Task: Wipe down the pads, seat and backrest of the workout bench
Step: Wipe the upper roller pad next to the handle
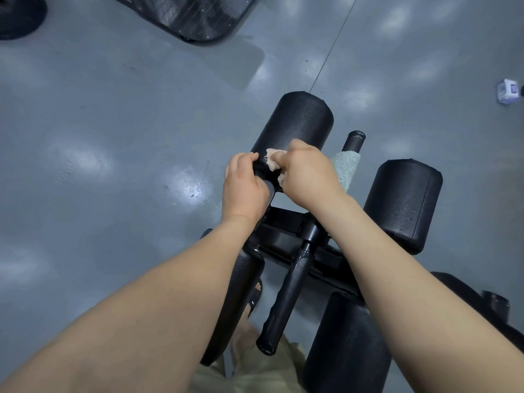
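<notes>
You're over a grey gym floor (113, 137), w/ the bench's leg frame (283, 234) centre-right carrying black roller pads. The far-left roller pad (297, 120) is the one you're on. Your left hand (243, 188) grips its near end, fingers curled over the edge. Your right hand (306, 174) is fisted round a pinkish cloth (273, 161), pressed to that pad. A pale-teal towel (344, 168) hangs over the bar (354, 140) just beside your right hand.
</notes>
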`<state>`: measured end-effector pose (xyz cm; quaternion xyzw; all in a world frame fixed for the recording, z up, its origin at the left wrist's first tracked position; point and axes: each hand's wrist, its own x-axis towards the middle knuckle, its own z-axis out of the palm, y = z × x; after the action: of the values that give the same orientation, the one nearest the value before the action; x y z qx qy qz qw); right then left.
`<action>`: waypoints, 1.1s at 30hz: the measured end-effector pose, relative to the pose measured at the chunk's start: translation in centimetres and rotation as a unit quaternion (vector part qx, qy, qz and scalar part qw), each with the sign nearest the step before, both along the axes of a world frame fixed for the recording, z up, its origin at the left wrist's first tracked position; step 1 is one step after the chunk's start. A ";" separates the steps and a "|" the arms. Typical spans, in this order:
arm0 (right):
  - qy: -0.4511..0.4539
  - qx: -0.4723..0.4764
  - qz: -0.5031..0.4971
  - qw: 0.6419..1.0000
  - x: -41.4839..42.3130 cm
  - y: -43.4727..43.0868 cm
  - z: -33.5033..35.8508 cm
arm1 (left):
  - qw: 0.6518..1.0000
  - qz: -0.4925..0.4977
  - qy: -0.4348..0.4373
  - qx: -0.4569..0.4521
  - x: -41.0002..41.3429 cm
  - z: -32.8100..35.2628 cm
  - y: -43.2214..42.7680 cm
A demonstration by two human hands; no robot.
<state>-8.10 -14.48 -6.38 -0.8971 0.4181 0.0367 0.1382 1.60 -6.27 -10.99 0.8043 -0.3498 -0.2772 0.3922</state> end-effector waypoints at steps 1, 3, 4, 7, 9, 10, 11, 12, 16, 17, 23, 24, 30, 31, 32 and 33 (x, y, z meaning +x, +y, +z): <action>0.003 -0.005 0.006 1.000 -0.1 0.3 -0.1 | 1.000 -0.001 0.000 -0.001 0.0 0.0 0.0; 0.005 -0.022 0.018 1.000 -0.4 0.8 -0.2 | 1.000 -0.002 -0.001 -0.002 0.0 -0.1 0.0; 0.004 -0.033 0.023 0.999 -0.6 1.0 -0.3 | 1.000 -0.001 -0.002 -0.002 0.0 -0.3 0.0; -0.004 -0.055 0.038 0.998 -1.1 1.5 -0.7 | 1.000 0.003 -0.005 0.003 0.0 -0.7 -0.1; -0.013 -0.049 0.035 0.998 -1.2 1.9 -0.8 | 1.000 0.002 -0.011 0.005 0.0 -0.8 0.0; -0.018 -0.041 0.028 0.999 -1.1 2.0 -0.7 | 1.000 0.000 -0.014 0.003 0.0 -0.9 0.0; -0.023 -0.034 0.022 0.999 -1.1 2.0 -0.7 | 1.000 -0.002 -0.016 0.002 0.0 -0.9 0.0; -0.027 -0.028 0.017 0.999 -1.1 2.0 -0.8 | 1.000 -0.004 -0.017 0.001 0.0 -0.9 0.0; -0.015 -0.030 0.010 0.999 -1.0 1.9 -0.8 | 1.000 -0.007 -0.024 -0.003 0.0 -0.9 0.0; -0.007 -0.035 0.008 0.999 -1.0 2.0 -0.9 | 1.000 -0.007 -0.025 -0.005 0.0 -0.9 0.0; 0.073 -0.062 0.031 0.995 -0.8 2.4 -0.1 | 1.000 -0.010 -0.023 -0.017 0.0 -0.8 0.1; 0.078 -0.063 0.030 0.995 -0.8 2.5 0.0 | 1.000 -0.004 -0.020 -0.007 0.0 -0.9 0.0; -0.110 -0.032 -0.097 0.989 -0.7 1.5 0.6 | 1.000 -0.004 -0.020 0.011 -0.1 -0.8 0.0; -0.141 -0.005 -0.113 0.984 -0.5 0.9 1.2 | 1.000 -0.004 -0.019 0.009 0.0 -0.8 0.0; -0.158 0.023 -0.125 0.979 -0.4 0.3 1.9 | 1.000 -0.005 -0.020 0.010 0.0 -0.8 -0.1; -0.166 0.049 -0.139 0.975 -0.1 -0.6 2.5 | 1.000 -0.002 -0.022 0.012 0.1 -0.8 -0.1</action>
<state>-8.20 -15.06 -3.92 -0.8160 0.5076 -0.1114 0.2531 1.66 -6.39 -11.82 0.8139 -0.3572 -0.2643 0.3742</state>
